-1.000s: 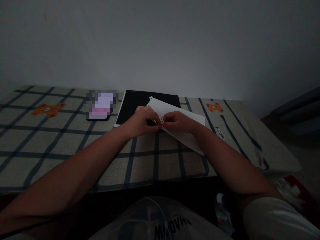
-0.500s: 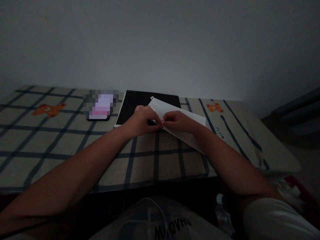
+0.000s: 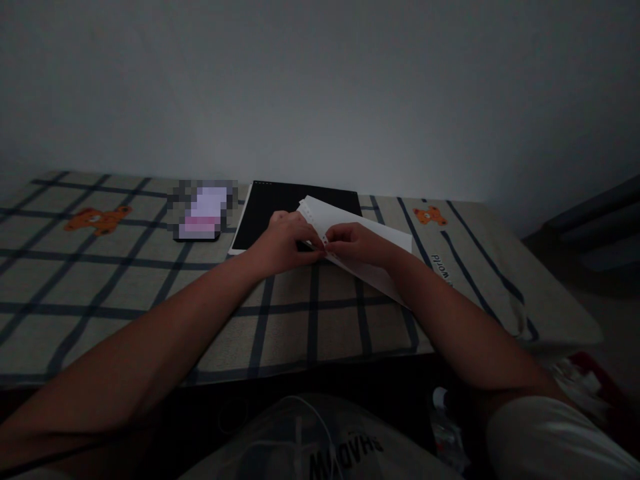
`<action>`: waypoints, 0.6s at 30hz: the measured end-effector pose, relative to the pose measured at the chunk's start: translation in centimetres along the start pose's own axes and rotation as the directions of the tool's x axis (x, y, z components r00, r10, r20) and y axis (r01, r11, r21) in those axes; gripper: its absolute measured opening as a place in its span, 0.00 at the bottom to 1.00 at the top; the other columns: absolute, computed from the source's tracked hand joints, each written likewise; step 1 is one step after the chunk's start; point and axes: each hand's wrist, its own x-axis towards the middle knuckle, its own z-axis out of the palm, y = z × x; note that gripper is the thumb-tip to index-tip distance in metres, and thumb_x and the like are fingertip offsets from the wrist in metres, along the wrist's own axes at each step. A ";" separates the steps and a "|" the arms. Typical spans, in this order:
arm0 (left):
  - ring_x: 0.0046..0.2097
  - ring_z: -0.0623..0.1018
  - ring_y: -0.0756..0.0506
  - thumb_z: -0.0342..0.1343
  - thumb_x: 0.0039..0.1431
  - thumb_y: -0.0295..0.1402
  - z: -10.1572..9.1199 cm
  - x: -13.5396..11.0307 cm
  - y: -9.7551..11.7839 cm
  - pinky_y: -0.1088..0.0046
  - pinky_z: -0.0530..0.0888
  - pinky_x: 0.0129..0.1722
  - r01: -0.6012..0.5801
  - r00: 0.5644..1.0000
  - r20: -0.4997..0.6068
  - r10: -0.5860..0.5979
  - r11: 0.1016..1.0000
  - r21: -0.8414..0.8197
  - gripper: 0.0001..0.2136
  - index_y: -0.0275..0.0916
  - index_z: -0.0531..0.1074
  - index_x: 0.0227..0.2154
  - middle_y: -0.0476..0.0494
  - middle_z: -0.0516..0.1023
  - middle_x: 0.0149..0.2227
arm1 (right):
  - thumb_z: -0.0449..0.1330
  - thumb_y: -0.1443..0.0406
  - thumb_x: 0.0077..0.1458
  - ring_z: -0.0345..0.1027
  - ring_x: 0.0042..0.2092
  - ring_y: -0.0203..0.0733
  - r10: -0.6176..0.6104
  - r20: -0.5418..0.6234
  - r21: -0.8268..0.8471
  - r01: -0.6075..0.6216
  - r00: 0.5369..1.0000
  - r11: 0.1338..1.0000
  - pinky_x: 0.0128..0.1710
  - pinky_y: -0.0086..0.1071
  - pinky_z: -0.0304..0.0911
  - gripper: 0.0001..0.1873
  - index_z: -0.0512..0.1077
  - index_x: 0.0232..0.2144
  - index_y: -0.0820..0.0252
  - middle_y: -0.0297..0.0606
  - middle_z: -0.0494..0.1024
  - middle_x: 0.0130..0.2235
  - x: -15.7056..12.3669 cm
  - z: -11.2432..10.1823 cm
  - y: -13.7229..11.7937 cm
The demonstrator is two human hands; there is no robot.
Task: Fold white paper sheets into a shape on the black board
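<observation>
A white sheet of paper (image 3: 373, 233) with punched holes along one edge lies tilted over a checked cloth surface. My left hand (image 3: 285, 241) and my right hand (image 3: 353, 243) meet at the sheet's near corner, both with fingers pinched on the paper's edge. Behind the hands lies a flat black pad (image 3: 280, 207) with a white rim, partly under the sheet.
The checked cloth (image 3: 125, 280) with orange bear prints covers a low surface against a plain wall. A phone (image 3: 200, 213) lies left of the black pad. The cloth's front edge runs just before my lap; clutter sits on the floor at the lower right.
The paper's far corner has shifted slightly; both hands keep their pinch at nearly the same spot.
</observation>
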 end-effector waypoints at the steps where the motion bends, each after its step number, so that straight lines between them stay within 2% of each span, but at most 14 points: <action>1: 0.43 0.74 0.42 0.62 0.52 0.40 -0.1 0.0 0.0 0.58 0.57 0.48 -0.001 1.000 0.003 0.001 1.000 -0.003 0.05 0.46 0.80 0.30 0.49 0.81 0.35 | 0.58 0.58 0.52 0.61 0.32 0.37 0.005 0.000 0.015 -0.005 1.000 1.000 0.36 0.33 0.57 0.11 0.70 0.30 0.61 0.34 0.71 0.30 -0.1 -0.1 0.0; 4: 0.44 0.74 0.42 0.62 0.53 0.39 -0.2 0.0 0.1 0.58 0.57 0.48 -0.005 1.000 0.008 0.005 1.000 -0.011 0.05 0.46 0.79 0.29 0.49 0.82 0.35 | 0.60 0.58 0.51 0.64 0.32 0.37 0.066 0.018 0.066 -0.067 0.998 0.996 0.35 0.33 0.58 0.12 0.72 0.33 0.61 0.35 0.73 0.31 -0.4 -0.5 -0.3; 8: 0.44 0.74 0.41 0.62 0.53 0.39 -0.4 0.1 0.1 0.58 0.57 0.48 -0.023 0.999 0.021 0.024 1.000 -0.008 0.05 0.46 0.79 0.28 0.49 0.82 0.35 | 0.62 0.57 0.50 0.64 0.31 0.36 0.145 0.097 0.114 -0.156 0.985 0.981 0.34 0.32 0.58 0.14 0.72 0.34 0.61 0.34 0.74 0.31 -0.7 -0.9 -0.6; 14: 0.45 0.74 0.42 0.61 0.54 0.40 -0.4 0.0 0.1 0.58 0.57 0.48 -0.026 0.999 0.031 0.025 1.000 0.016 0.06 0.47 0.80 0.30 0.50 0.82 0.36 | 0.63 0.55 0.51 0.63 0.31 0.35 0.126 0.144 0.074 -0.138 0.981 0.988 0.34 0.31 0.57 0.14 0.73 0.32 0.61 0.33 0.73 0.29 -0.7 -1.1 -0.6; 18: 0.45 0.74 0.43 0.60 0.55 0.41 -0.2 -0.1 0.0 0.59 0.56 0.49 -0.033 0.999 0.029 0.033 0.999 0.022 0.06 0.47 0.80 0.31 0.51 0.82 0.36 | 0.62 0.55 0.52 0.62 0.30 0.34 0.111 0.129 0.049 -0.118 0.985 0.992 0.34 0.31 0.56 0.15 0.73 0.33 0.62 0.32 0.72 0.29 -0.7 -1.1 -0.4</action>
